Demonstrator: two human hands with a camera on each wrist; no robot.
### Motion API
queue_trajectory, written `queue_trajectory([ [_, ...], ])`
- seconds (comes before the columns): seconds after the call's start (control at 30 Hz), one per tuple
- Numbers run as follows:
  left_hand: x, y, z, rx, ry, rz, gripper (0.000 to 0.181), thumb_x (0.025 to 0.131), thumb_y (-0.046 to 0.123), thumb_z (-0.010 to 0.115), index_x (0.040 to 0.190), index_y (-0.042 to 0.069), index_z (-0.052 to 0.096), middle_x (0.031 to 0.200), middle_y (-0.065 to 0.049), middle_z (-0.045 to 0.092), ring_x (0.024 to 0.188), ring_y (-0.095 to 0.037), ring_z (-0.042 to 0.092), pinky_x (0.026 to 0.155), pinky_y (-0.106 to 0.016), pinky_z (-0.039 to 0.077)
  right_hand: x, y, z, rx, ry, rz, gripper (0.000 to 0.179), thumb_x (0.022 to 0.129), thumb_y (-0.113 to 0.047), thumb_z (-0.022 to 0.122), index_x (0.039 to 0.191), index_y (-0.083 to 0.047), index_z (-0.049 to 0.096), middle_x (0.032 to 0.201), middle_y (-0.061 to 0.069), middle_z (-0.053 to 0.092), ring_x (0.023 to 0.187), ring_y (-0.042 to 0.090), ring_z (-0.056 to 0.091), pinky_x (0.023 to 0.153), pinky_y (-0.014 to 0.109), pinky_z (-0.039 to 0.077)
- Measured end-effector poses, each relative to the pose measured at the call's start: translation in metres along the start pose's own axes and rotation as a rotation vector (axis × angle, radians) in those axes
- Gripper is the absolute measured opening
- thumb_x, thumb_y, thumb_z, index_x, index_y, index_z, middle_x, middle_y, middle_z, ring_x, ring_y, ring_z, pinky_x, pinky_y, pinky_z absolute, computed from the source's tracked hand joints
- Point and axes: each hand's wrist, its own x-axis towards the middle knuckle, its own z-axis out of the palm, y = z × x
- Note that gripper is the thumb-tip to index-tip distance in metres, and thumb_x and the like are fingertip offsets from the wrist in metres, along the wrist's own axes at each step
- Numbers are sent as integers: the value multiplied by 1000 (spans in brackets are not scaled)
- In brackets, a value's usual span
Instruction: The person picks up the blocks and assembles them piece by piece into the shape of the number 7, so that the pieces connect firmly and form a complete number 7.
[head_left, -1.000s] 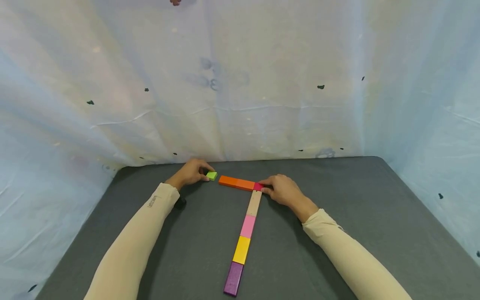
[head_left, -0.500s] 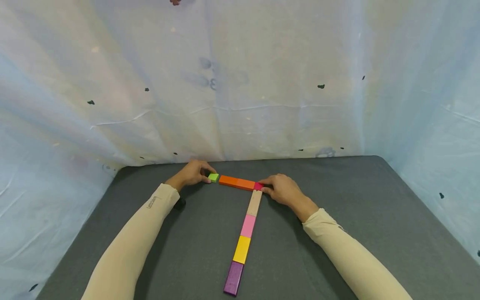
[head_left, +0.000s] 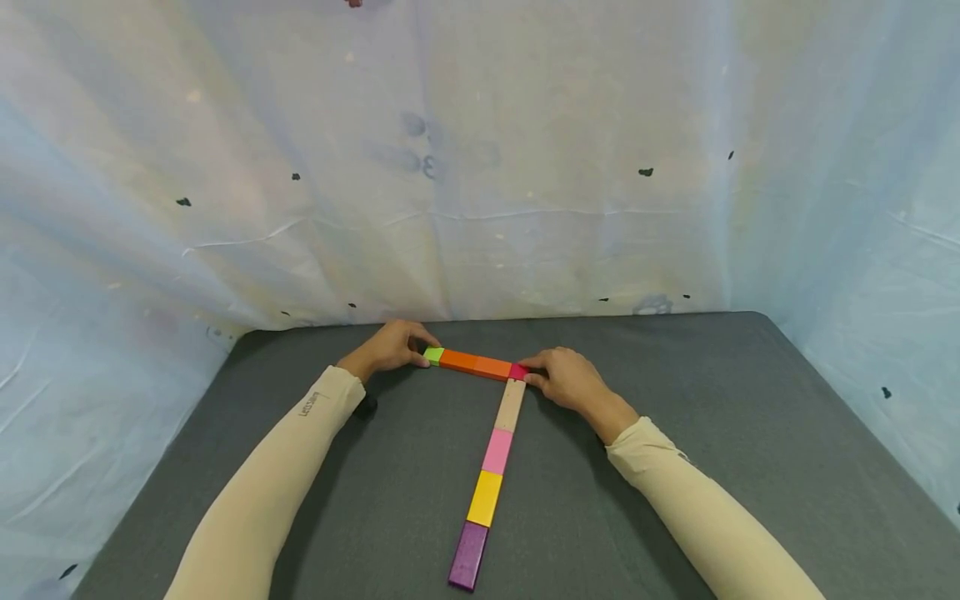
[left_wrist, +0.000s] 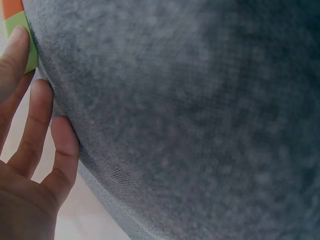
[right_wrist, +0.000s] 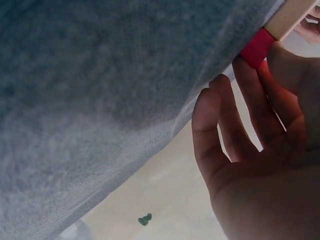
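Note:
In the head view my left hand (head_left: 390, 345) pinches a small lime-green block (head_left: 433, 357) between thumb and fingers. That block meets the left end of an orange stretch (head_left: 475, 364) of two shades, perhaps two blocks. At the other end, my right hand (head_left: 568, 380) pinches a crimson block (head_left: 517, 372). From this corner a column runs toward the front: a bare wood block (head_left: 510, 405), a pink block (head_left: 497, 451), a yellow block (head_left: 485, 498) and a purple block (head_left: 468, 556). In the left wrist view, the thumb (left_wrist: 17, 47) covers part of the green block.
The blocks lie on a dark grey cloth-covered table (head_left: 637, 517). Pale plastic sheeting (head_left: 525, 167) with dark spots hangs behind and along both sides. The table's back edge (head_left: 600, 318) runs just behind both hands.
My left hand has slid the lime-green block right, shutting the gap to the orange stretch. My right hand has kept its hold on the crimson block, and the column looks unmoved.

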Motion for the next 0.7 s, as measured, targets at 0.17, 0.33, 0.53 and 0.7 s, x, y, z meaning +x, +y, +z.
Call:
queue_trajectory([
  [0.17,-1,0,0,-4,-2,-16,35,84,13,80,118,16,75,122,-7,69,85,-19,60,76,-32,52,1,-1,1,25,7,-4,32,95,-28,68,125,-17,71,117,6,73,107,26,67,95,47,53],
  [0.33,-1,0,-1,-5,-2,-24,35,84,15,80,119,17,75,125,-7,68,86,-19,60,76,-32,52,2,0,1,21,12,-35,32,94,-28,68,124,-15,72,116,5,74,106,24,67,94,45,54],
  [0.53,-3,-2,-1,-15,-2,-29,36,84,16,81,119,16,74,125,-8,69,83,-18,61,73,-30,52,3,1,3,19,14,-68,29,99,-26,62,123,-13,72,116,5,74,107,25,67,98,45,52],
  [0.7,-4,-2,-1,-29,-6,-27,40,84,17,81,123,16,72,125,-8,69,84,-17,61,73,-30,53,1,1,0,8,-8,-35,33,104,-27,53,130,-13,67,124,7,71,117,28,65,103,48,49],
])
